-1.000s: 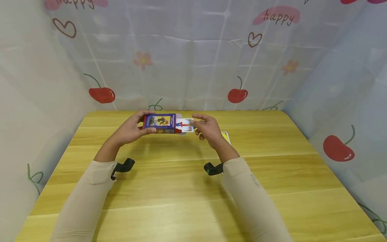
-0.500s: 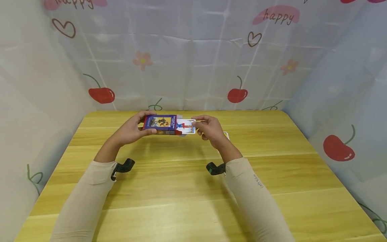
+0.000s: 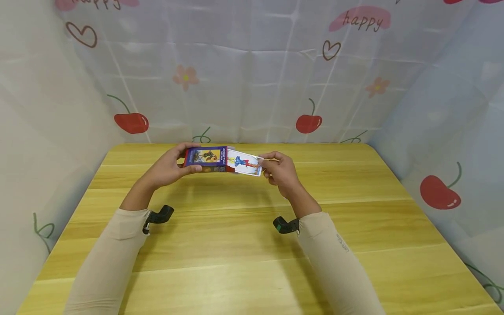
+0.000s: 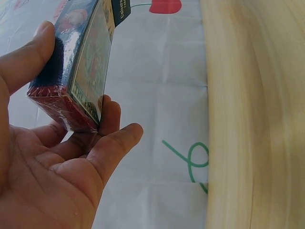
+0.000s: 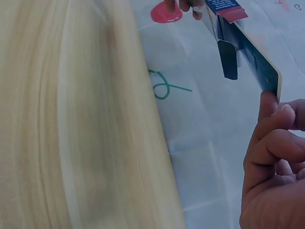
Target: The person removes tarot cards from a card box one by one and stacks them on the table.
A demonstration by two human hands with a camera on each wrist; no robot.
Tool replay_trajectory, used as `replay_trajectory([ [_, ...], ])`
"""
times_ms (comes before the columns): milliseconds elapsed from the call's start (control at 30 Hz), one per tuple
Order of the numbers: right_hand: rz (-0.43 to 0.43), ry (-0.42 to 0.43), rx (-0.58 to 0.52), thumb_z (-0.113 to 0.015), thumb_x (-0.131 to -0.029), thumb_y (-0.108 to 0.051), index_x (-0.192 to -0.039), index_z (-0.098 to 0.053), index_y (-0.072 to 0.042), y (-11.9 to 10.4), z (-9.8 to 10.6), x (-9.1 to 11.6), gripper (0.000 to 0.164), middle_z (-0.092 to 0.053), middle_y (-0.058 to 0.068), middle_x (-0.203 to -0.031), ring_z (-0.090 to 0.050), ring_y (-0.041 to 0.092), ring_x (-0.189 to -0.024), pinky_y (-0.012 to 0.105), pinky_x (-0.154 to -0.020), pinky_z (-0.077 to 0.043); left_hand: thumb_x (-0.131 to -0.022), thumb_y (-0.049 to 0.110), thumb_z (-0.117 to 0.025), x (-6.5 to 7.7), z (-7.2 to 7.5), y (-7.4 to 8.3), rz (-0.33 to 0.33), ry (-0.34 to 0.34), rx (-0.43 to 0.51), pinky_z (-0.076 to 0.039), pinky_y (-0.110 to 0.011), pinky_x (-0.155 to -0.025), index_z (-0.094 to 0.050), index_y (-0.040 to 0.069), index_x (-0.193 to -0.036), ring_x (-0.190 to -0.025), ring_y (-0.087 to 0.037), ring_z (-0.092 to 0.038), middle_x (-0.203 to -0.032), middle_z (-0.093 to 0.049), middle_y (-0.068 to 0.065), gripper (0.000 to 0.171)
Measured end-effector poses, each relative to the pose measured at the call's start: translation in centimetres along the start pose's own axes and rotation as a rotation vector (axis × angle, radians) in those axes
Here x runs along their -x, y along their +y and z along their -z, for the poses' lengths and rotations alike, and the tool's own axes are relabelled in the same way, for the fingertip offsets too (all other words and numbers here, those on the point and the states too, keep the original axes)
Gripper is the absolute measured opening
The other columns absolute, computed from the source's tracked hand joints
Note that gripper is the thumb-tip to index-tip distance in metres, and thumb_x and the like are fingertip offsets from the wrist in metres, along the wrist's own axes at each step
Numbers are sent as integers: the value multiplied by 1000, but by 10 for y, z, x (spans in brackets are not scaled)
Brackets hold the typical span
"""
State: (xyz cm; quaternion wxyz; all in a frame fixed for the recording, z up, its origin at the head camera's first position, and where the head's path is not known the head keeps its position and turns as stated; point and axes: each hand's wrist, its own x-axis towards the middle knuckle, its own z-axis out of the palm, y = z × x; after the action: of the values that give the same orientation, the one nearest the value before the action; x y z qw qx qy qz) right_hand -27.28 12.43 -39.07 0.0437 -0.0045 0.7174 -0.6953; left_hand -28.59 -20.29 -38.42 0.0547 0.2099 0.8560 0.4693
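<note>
My left hand (image 3: pixel 167 167) grips a purple and red tarot card box (image 3: pixel 205 157) by its closed end, thumb on the near side and fingers on the far side. The box is held above the table, its open end facing right. A picture card (image 3: pixel 243 162) with a figure in blue and red juts well out of that end, angled slightly toward me. My right hand (image 3: pixel 284 173) pinches the card's outer end between thumb and fingers. In the right wrist view, the card's dark back (image 5: pixel 259 67) and a box flap (image 5: pixel 228 59) show. The card's inner end is hidden at the box mouth.
The wooden table (image 3: pixel 236 262) spreads under both arms. A pale curtain (image 3: pixel 244 87) printed with cherries and flowers hangs behind its far edge, with more sheeting on both sides. Black camera mounts (image 3: pixel 160 215) sit at the wrists.
My right hand has moved right, drawing the card farther out of the box and tilting it. The left hand stays nearly still. A card seen behind the right wrist earlier is now hidden.
</note>
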Motion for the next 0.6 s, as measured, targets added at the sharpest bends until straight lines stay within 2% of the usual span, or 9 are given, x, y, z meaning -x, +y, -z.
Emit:
replay_trajectory([
  [233, -1, 88, -132, -61, -97, -10, -114, -61, -5, 5, 8, 12, 18, -65, 2, -71, -44, 10, -52, 20, -43, -25, -91, 33, -72, 0, 0, -1, 20, 7, -12, -49, -53, -101, -36, 10, -149, -129, -37, -45, -145, -42, -19, 72],
  [400, -21, 202, -229, -61, -97, -10, -109, -59, -8, 15, 20, 19, 13, -63, 2, -69, -42, 7, -49, 19, -42, -24, -90, 32, -72, 0, 0, 1, 13, 6, -8, -49, -53, -100, -36, 9, -148, -128, -36, -45, -145, -42, -19, 71],
  [600, -42, 319, -220, -62, -97, -13, -109, -59, -8, 35, 40, 25, 14, -63, 0, -69, -41, 6, -49, 18, -43, -26, -91, 28, -72, 0, -2, 3, 17, 11, -6, -49, -52, -100, -37, 9, -147, -129, -36, -46, -145, -42, -18, 69],
])
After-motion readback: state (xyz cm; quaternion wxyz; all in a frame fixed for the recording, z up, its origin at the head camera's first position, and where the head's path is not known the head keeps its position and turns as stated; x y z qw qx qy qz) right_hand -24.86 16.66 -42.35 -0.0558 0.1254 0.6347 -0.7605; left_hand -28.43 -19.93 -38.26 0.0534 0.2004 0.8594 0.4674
